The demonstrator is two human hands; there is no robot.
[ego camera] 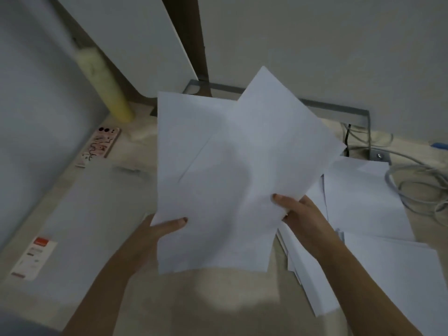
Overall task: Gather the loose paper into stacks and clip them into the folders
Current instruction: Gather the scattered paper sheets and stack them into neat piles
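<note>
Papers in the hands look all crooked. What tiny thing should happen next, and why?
Probably tap the held sheets on the table to square them: they fan out at different angles, pinched by the left hand and right hand.

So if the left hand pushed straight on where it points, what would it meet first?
The left hand grips the fanned sheets, so those; beyond them likely the wall panel, depth unclear.
</note>
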